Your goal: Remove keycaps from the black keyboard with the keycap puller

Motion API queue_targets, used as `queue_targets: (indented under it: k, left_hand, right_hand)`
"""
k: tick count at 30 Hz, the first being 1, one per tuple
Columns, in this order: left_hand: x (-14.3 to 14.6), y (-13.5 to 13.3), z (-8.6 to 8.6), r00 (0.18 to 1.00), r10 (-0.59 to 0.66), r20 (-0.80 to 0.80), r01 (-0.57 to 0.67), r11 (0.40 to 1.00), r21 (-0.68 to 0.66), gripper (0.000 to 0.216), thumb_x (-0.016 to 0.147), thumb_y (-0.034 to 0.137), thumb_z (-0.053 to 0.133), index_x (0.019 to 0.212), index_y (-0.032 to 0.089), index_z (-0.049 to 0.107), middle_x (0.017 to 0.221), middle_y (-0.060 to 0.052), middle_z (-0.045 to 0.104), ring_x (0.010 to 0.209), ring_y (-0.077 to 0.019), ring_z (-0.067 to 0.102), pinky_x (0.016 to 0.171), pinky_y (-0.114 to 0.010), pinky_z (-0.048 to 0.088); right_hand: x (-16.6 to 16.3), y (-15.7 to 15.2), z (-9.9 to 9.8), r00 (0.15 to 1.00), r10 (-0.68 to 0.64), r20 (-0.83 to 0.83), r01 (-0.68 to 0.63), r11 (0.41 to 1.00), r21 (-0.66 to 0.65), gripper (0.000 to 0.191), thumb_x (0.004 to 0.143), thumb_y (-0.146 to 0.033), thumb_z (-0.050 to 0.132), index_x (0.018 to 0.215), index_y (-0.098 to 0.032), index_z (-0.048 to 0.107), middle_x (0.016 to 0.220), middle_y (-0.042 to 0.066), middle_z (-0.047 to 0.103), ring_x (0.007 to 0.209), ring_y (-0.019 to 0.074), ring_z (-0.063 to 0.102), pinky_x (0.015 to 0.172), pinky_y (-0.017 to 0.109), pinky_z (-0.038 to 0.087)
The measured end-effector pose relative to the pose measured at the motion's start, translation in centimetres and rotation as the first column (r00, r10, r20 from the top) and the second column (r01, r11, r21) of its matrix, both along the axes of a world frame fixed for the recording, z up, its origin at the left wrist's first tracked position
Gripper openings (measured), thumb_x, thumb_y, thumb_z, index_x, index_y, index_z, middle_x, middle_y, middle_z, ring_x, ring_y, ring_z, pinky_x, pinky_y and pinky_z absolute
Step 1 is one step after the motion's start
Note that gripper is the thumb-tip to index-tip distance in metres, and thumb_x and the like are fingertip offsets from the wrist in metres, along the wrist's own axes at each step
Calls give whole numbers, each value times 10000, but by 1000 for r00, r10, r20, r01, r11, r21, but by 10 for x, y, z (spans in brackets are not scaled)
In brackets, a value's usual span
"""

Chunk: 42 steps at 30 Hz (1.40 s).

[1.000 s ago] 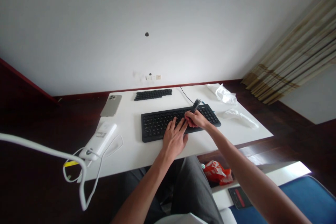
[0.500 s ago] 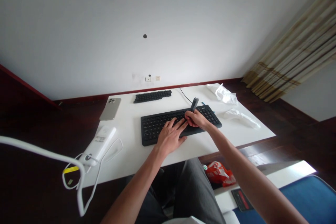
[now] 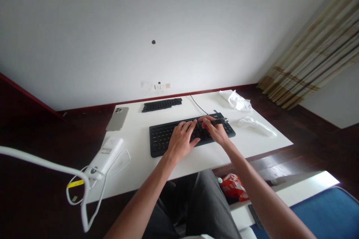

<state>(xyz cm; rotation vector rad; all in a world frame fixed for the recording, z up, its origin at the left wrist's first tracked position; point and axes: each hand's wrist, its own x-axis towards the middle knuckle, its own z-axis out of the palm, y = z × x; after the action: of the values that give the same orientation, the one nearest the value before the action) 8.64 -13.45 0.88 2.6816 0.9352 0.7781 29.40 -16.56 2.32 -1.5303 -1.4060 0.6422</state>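
Note:
A black keyboard (image 3: 161,138) lies on the white table in front of me. My left hand (image 3: 181,136) rests on its middle, fingers stretched over the keys and thumb spread toward the front edge. Right of it, my right hand (image 3: 212,127) is closed around a slim black tool (image 3: 220,121) with a shiny end that points right; its other end is hidden by my fingers, so its exact kind is unclear. Behind the keyboard, a block of black keycaps (image 3: 162,105) lies in rows on the table.
A phone (image 3: 117,118) and a white power strip (image 3: 108,153) with looping cable lie on the table's left. Crumpled clear plastic bags (image 3: 238,101) are on the right. A thin black cable (image 3: 198,104) runs behind the keyboard. A blue chair seat (image 3: 325,213) stands lower right.
The black tool has tipped from nearly upright to lying toward the right as my right hand turned. My left hand stays on the keyboard, its fingers slightly shifted.

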Motion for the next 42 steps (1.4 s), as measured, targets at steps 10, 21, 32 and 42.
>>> queue_targets:
  k: [10, 21, 32, 42]
  left_hand:
    - [3, 50, 19, 995, -75, 72, 66, 989, 129, 240, 1089, 263, 403, 1258, 218, 568, 1099, -73, 698, 991, -246, 640, 902, -387, 515]
    - [-78, 137, -1, 709, 624, 330, -528, 779, -338, 252, 996, 383, 533, 1006, 187, 692, 798, -61, 730, 786, -232, 709, 715, -280, 457]
    - [-99, 158, -30, 703, 647, 295, -531, 753, -388, 400, 919, 527, 604, 722, 195, 708, 646, -43, 659, 645, -201, 607, 627, -276, 370]
    - [-98, 157, -29, 725, 628, 282, -513, 766, -387, 401, 940, 511, 589, 715, 199, 699, 652, -39, 671, 644, -191, 602, 636, -271, 370]
  right_hand:
    - [-43, 12, 17, 981, 182, -61, -186, 980, -73, 474, 1013, -576, 544, 1311, -233, 680, 1166, 63, 733, 1127, 267, 670, 1004, 389, 524]
    - [0, -11, 1, 886, 215, 410, -142, 969, -202, 163, 911, -286, 690, 992, -257, 828, 1079, 53, 762, 925, 217, 698, 804, 325, 531]
    - [4, 45, 23, 890, 349, 292, -248, 910, -334, 152, 861, -375, 739, 909, -261, 828, 859, 4, 803, 791, 198, 727, 723, 285, 530]
    - [-23, 165, -17, 940, 286, 185, -200, 904, -378, 198, 791, -359, 766, 827, -173, 823, 810, 74, 804, 738, 197, 707, 622, 268, 506]
